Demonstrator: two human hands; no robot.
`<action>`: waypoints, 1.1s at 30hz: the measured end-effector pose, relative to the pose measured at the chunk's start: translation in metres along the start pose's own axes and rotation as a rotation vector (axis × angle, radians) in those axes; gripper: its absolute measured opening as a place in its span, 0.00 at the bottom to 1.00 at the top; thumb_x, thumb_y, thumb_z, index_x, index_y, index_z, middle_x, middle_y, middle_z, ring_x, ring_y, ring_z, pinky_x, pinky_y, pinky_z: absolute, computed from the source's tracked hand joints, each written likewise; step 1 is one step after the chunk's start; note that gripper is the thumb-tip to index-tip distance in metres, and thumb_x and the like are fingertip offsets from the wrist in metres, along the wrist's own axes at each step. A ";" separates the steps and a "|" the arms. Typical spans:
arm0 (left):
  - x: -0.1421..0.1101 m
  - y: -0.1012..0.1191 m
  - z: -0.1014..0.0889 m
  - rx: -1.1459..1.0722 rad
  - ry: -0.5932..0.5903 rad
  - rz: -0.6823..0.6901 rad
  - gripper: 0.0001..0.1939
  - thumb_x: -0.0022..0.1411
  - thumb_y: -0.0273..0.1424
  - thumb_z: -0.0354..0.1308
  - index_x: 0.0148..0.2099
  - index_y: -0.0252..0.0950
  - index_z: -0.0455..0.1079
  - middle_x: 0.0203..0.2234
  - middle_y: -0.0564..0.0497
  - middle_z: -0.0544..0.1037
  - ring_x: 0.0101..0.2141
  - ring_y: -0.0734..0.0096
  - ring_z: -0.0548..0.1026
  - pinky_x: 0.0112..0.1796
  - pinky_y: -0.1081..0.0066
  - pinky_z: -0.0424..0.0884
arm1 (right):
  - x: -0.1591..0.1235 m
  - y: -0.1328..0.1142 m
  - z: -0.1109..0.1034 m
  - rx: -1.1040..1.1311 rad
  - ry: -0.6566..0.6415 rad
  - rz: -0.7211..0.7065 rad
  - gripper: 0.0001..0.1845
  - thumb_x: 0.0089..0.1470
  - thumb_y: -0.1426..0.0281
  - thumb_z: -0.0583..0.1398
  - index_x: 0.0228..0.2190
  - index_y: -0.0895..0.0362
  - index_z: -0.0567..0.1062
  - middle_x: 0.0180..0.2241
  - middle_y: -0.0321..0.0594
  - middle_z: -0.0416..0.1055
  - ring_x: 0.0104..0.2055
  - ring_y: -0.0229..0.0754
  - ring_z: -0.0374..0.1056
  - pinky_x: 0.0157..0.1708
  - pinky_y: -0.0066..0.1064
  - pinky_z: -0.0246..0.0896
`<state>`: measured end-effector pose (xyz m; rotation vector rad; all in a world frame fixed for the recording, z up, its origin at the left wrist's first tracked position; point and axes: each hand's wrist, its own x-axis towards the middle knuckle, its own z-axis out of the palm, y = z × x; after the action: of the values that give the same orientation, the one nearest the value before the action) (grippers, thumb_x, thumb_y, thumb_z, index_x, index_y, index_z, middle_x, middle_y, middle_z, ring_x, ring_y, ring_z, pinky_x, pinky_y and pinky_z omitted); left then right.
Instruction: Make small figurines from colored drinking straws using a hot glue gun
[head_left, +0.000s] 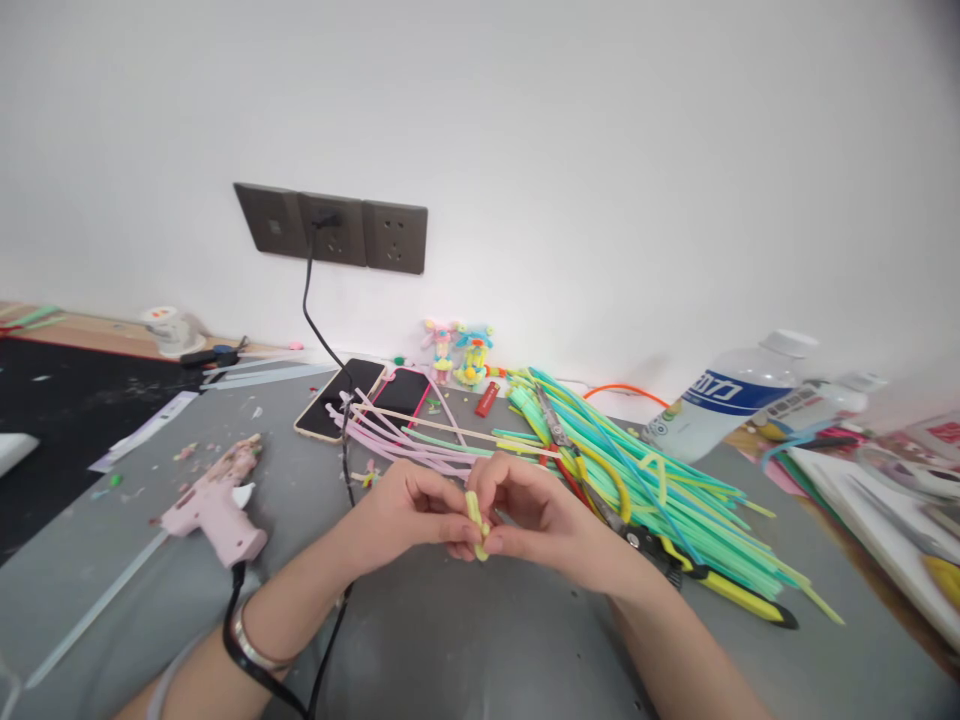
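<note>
Both hands meet over the near middle of the grey table. My left hand (420, 515) pinches a small pale yellow piece of pipe cleaner (475, 515) between thumb and fingers. From the other side my right hand (529, 510) closes on the same piece, its thumb at the lower end. The piece looks short and stands nearly upright; the fingers hide part of it. Just beyond the hands lie lilac pipe cleaners (405, 447). Green and teal pipe cleaners (697, 520) spread in a big bundle to the right, with yellow-handled scissors (607, 480) and yellow-and-black pliers (705, 580) on and beside them.
A pink glue gun (217, 520) rests at left, its black cord passing by my left forearm. Two phones (341, 398) lie near the wall. Two small pipe-cleaner figures (474, 355) stand at the back. A plastic bottle (724, 395) leans at right beside papers (862, 530).
</note>
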<state>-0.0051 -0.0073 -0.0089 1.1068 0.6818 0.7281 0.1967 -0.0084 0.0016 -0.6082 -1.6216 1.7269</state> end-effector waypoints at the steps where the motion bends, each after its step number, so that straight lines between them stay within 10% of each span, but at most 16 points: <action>1: 0.000 0.000 0.000 -0.005 -0.004 -0.004 0.06 0.51 0.33 0.72 0.28 0.36 0.82 0.22 0.49 0.82 0.22 0.73 0.77 0.30 0.75 0.75 | 0.000 0.000 0.000 0.010 0.002 0.000 0.10 0.55 0.69 0.68 0.36 0.54 0.72 0.34 0.36 0.69 0.36 0.38 0.68 0.38 0.31 0.65; 6: 0.000 0.000 -0.001 -0.018 -0.046 -0.021 0.07 0.50 0.33 0.73 0.28 0.34 0.82 0.23 0.49 0.82 0.23 0.75 0.76 0.30 0.76 0.75 | -0.001 0.001 -0.001 -0.022 -0.022 -0.008 0.20 0.55 0.69 0.68 0.49 0.52 0.74 0.39 0.37 0.69 0.38 0.38 0.68 0.39 0.32 0.64; 33: 0.003 -0.004 -0.002 -0.007 -0.030 0.036 0.12 0.55 0.38 0.70 0.32 0.33 0.79 0.25 0.51 0.79 0.24 0.78 0.74 0.28 0.77 0.70 | 0.004 -0.002 0.003 0.177 -0.004 0.015 0.09 0.57 0.69 0.67 0.38 0.58 0.75 0.34 0.36 0.68 0.36 0.42 0.75 0.38 0.35 0.69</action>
<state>-0.0038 -0.0048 -0.0138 1.1243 0.6348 0.7424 0.1917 -0.0073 0.0041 -0.5327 -1.4502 1.8599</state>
